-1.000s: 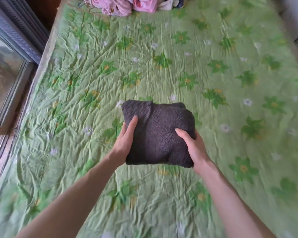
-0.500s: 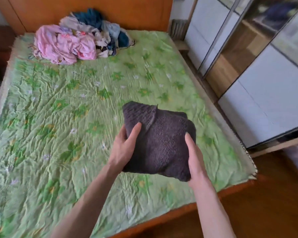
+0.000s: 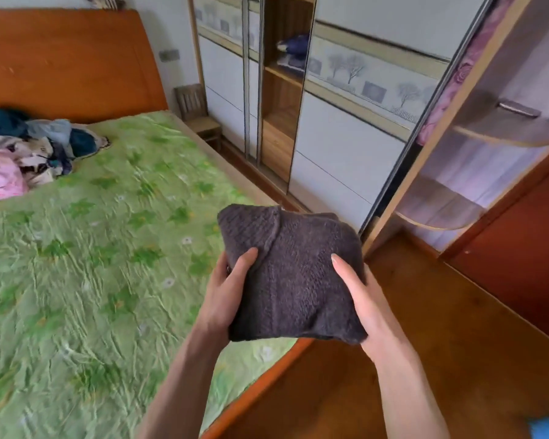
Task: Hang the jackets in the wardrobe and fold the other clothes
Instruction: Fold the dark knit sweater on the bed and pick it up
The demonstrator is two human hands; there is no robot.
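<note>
Both hands, left hand and right hand, clamp the folded dark sweater between them above the bed edge, with the open wardrobe ahead, slightly nearer the right hand.

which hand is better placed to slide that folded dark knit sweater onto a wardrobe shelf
Probably the right hand. It grips the folded dark grey knit sweater on the side nearer the open wardrobe shelves, which stand ahead and to the right. The left hand holds the side nearer the green flowered bed.
</note>
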